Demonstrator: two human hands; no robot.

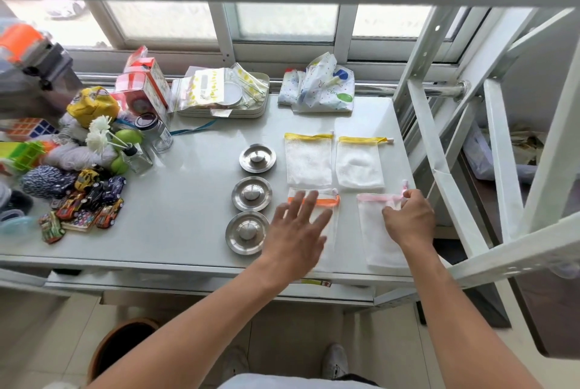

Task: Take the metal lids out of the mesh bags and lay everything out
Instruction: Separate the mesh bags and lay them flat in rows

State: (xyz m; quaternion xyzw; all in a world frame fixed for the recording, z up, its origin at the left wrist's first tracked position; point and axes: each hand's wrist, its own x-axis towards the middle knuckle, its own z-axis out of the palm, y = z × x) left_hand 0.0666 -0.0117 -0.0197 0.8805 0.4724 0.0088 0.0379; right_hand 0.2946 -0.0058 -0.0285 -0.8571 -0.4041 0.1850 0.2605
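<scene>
Three round metal lids lie in a column on the white table: a far one (257,158), a middle one (252,194) and a near one (247,233). To their right lie flat white mesh bags: two with yellow trim at the back (308,160) (359,165), one with orange trim (326,200) and one with pink trim (376,231) in front. My left hand (295,231) hovers flat, fingers spread, over the orange-trimmed bag. My right hand (408,220) pinches the top edge of the pink-trimmed bag near its drawstring.
Toy cars (91,197), yarn, a puzzle cube and glass bottles (158,134) crowd the table's left end. A tray of zip pouches (222,93) and printed bags (323,87) sit at the back. A white metal frame (439,168) stands right of the table. A bin (122,348) is on the floor.
</scene>
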